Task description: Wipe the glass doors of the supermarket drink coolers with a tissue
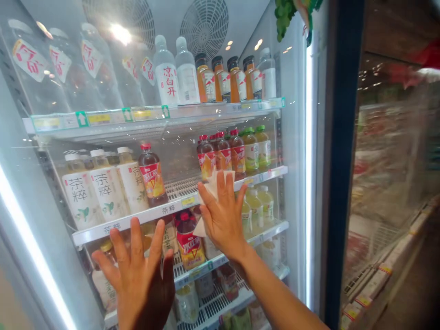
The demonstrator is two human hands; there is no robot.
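My right hand lies with fingers spread over a pale tissue, holding it flat against what looks like the glass door of a drinks fridge. Corners of the tissue stick out above the fingers and left of the palm. Lower left, my left hand is open, fingers apart and nothing in it, at the same glass; whether it touches cannot be made out. Behind the glass, a red-capped bottle of dark tea stands between the two hands on the middle shelf. A red-labelled drink sits one shelf lower.
Clear water bottles and amber bottles line the top shelf. White-labelled bottles stand at middle left. A lit strip and a dark frame edge the right side. Blurred shelving lies beyond.
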